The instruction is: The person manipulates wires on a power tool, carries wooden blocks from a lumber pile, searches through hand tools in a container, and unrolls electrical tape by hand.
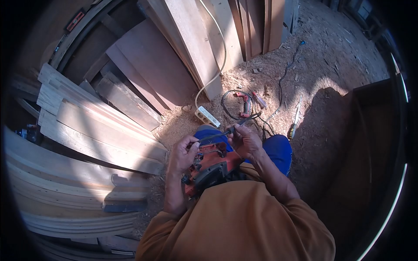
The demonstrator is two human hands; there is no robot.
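- Ground [322, 65]: bare and brownish, strewn with wood shavings and small chips; sunlit in patches, in deep shade at the right.
- Room: workshop-like space. Boards [113, 130] lie stacked along the left; planks [191, 39] slope up at the top, several deep. Dark panel [370, 130] at the right edge.
- Hands: two. Left hand [183, 153]: thumb and fingertips together, clamped on one end of the cord [213, 137]. Right hand [244, 140]: fingers closed on the cord's thicker black part; exact grip of the lower fingers cannot be told.
- Tool [211, 167]: one, red and black, in the lap between the forearms, below the hands; upper side looks opened, inner parts too small to name.
- Strip [207, 116]: one, white, on the ground just ahead of the knees, with one pale cable [225, 48] running up over the planks.
- Red parts: two on the ground, near each other; a larger grip [245, 104] and a smaller piece [260, 100], right of the strip.
- Lead [281, 85]: dark, looped around the grip and trailing away; number of separate lengths cannot be told.
- Screwdriver [292, 130]: one, yellowish handle toward the person, beside the right knee.
- Dark block [125, 206]: one, on the lower left boards.
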